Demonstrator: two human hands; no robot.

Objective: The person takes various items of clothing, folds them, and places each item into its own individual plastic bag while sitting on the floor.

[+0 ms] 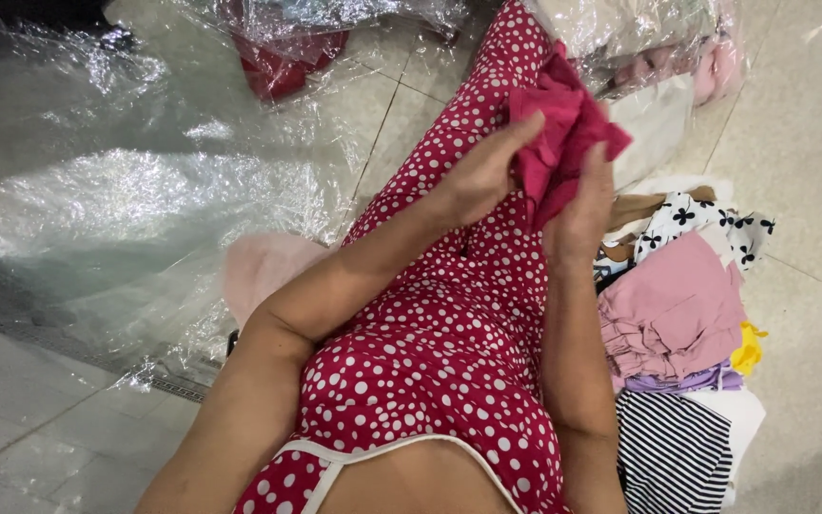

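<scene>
clear plastic sheet (135,190) | folded clothes pile (677,314) | striped garment (673,452) | tiled floor (801,143)

Clothes pile (682,314) right, plastic sheeting (126,190) left

Matt pink cloth garment (563,133), glossy crinkled clear plastic sheeting (135,190), smooth pale floor tiles (801,124).

Bright, even indoor light, probably from overhead, throws white glare across the crumpled clear plastic sheeting (116,190) at left, casts only soft shadows on the tiled floor (801,143), and leaves the wide-angle view slightly soft and bent toward its edges.
</scene>
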